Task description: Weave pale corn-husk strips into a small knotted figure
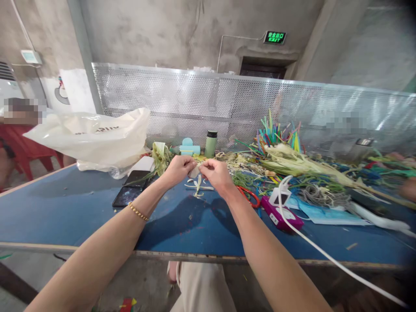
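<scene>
My left hand [178, 170], with a gold bead bracelet at the wrist, is closed in a pinch. Close beside it, my right hand [217, 174] is also closed, thumb against fingers. Between the fingertips of both hands is a small pale piece [195, 171] that looks like corn husk. Right below it, pale narrow strips [197, 188] spread out like a star; whether they hang from the piece or lie on the table I cannot tell. The fingers partly hide the held piece.
On the blue table [81, 216] are phones [130, 195], a white plastic bag [97, 134], a green bottle [211, 145], corn husks [292, 160], a red-orange ring [251, 200], a purple power block [279, 216] with a white cable, and blue masks [331, 213]. A perforated metal screen [182, 99] stands behind.
</scene>
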Demonstrator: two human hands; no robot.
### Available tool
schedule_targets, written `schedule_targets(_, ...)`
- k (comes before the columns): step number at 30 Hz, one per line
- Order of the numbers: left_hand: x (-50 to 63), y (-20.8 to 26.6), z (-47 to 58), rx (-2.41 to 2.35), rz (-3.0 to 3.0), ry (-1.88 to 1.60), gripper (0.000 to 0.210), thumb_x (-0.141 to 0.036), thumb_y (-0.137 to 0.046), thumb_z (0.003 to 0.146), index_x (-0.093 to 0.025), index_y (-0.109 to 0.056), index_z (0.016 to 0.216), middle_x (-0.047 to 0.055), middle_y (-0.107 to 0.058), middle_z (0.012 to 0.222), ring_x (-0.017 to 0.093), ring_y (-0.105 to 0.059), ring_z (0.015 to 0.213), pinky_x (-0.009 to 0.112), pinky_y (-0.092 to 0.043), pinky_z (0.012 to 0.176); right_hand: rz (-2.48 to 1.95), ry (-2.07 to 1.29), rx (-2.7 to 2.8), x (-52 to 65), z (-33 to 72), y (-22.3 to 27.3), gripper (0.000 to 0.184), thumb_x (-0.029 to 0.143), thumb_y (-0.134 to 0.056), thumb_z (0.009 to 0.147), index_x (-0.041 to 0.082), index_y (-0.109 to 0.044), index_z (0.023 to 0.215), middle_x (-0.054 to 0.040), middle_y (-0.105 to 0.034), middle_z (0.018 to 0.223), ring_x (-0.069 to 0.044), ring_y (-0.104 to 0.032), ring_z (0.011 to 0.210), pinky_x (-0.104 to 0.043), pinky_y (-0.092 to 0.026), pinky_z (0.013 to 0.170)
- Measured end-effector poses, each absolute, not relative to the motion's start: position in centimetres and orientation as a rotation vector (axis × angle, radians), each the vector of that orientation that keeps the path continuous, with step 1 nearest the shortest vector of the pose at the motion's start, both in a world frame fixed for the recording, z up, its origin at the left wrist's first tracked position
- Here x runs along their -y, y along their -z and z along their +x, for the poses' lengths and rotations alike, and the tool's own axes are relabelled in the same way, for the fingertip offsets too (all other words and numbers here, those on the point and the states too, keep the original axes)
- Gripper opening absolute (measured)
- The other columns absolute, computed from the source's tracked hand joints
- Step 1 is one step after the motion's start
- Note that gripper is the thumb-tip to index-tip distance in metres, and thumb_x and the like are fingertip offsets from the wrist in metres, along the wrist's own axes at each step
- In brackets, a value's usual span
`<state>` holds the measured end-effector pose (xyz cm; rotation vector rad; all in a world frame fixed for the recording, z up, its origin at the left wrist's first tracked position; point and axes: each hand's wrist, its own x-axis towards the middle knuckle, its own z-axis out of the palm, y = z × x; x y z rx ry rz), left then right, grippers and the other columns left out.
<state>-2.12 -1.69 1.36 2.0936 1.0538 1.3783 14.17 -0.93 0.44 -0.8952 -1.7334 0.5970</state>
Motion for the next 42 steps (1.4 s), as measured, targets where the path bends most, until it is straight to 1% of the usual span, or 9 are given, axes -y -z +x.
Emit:
schedule_targets(3, 1.6, -1.2, -2.2, -1.01, 2.006, -1.333, 0.026, -0.028, -0.056, 0.083, -0.014, -0.058, 0.061, 0.0, -0.055, 0.053, 0.01, -0.046, 0.052, 0.023, -0.035, 0.053, -0.914, -0.302, 1.825, 0.8, 14.2, -0.5, 0.009, 0.02, -0.06, 0.074, 0.017, -0.06, 0.065, 0.0003, -0.06, 0.06, -0.012, -0.052, 0.058, -0.024, -0.04, 0.057)
schedule_targets(7, 1.5, -1.1, -2.1, -0.978, 1.888, -1.296, 0.015, -0.024, -0.064, 0.076, -0.012, -0.063, 0.068, -0.001, -0.055, 0.054, 0.009, -0.046, 0.051, 0.022, -0.035, 0.051, -0.917, -0.14, 1.866, 0.8, 14.1, -0.5, 0.008, 0.015, -0.058, 0.073, 0.017, -0.059, 0.066, 0.0, -0.06, 0.062, -0.012, -0.052, 0.06, -0.023, -0.039, 0.058)
schedule_targets(13, 1.1, -0.7, -1.9, -0.993, 1.773, -1.413, 0.011, -0.019, -0.068, 0.07, -0.011, -0.065, 0.076, 0.0, -0.059, 0.06, 0.009, -0.05, 0.054, 0.022, -0.039, 0.054, -0.9, -0.124, 1.857, 1.0, 13.9, -0.4, 0.007, 0.015, -0.06, 0.075, 0.017, -0.061, 0.068, 0.0005, -0.062, 0.062, -0.012, -0.055, 0.058, -0.023, -0.041, 0.059)
schedule_targets(19, 1.1, -0.6, -1.9, -1.012, 1.804, -1.437, 0.009, -0.018, -0.066, 0.068, -0.011, -0.065, 0.073, -0.002, -0.057, 0.056, 0.009, -0.048, 0.052, 0.021, -0.035, 0.051, -0.845, -0.272, 1.799, 0.9, 13.7, -0.2, 0.004, 0.016, -0.061, 0.078, 0.017, -0.064, 0.08, -0.0033, -0.069, 0.073, -0.014, -0.064, 0.065, -0.024, -0.049, 0.063)
schedule_targets(26, 0.8, -0.4, -2.0, -1.091, 1.865, -1.397, 0.008, -0.019, -0.066, 0.069, -0.012, -0.063, 0.067, -0.001, -0.058, 0.053, 0.01, -0.05, 0.051, 0.021, -0.035, 0.05, -0.833, 0.09, 1.903, 0.5, 13.9, 0.3, 0.01, 0.007, -0.059, 0.076, 0.017, -0.063, 0.075, -0.0037, -0.061, 0.074, -0.016, -0.059, 0.068, -0.026, -0.046, 0.065)
schedule_targets(30, 1.4, -0.7, -1.9, -1.07, 1.817, -1.308, 0.015, -0.022, -0.063, 0.073, -0.013, -0.062, 0.061, 0.001, -0.059, 0.051, 0.01, -0.052, 0.05, 0.021, -0.038, 0.05, -0.831, 0.155, 1.967, 1.0, 14.0, 0.1, 0.012, 0.008, -0.056, 0.08, 0.017, -0.062, 0.079, -0.0039, -0.059, 0.078, -0.016, -0.057, 0.072, -0.026, -0.045, 0.068)
schedule_targets(33, 1.7, -0.9, -1.8, -1.062, 1.806, -1.301, 0.018, -0.021, -0.062, 0.072, -0.013, -0.06, 0.056, 0.001, -0.058, 0.049, 0.009, -0.05, 0.049, 0.021, -0.035, 0.049, -0.842, 0.223, 2.014, 1.3, 14.1, -0.1, 0.012, 0.009, -0.055, 0.084, 0.017, -0.063, 0.082, -0.0047, -0.059, 0.081, -0.017, -0.056, 0.075, -0.027, -0.044, 0.07)
schedule_targets(38, 1.6, -0.8, -1.8, -0.973, 1.718, -1.317, 0.011, -0.019, -0.062, 0.067, -0.013, -0.061, 0.058, -0.001, -0.056, 0.05, 0.009, -0.048, 0.05, 0.022, -0.037, 0.052, -0.85, 0.377, 2.088, 1.5, 14.1, -0.1, 0.017, 0.013, -0.051, 0.091, 0.016, -0.067, 0.087, -0.0077, -0.061, 0.088, -0.019, -0.057, 0.086, -0.028, -0.043, 0.077)
schedule_targets(42, 1.6, -0.9, -1.8, -0.98, 1.668, -1.316, 0.006, -0.017, -0.061, 0.063, -0.013, -0.062, 0.059, 0.0, -0.057, 0.05, 0.009, -0.047, 0.05, 0.023, -0.038, 0.054, -0.872, 0.425, 2.141, 1.8, 14.1, -0.3, 0.022, 0.014, -0.048, 0.094, 0.016, -0.069, 0.088, -0.0075, -0.061, 0.085, -0.019, -0.055, 0.085, -0.028, -0.041, 0.076)
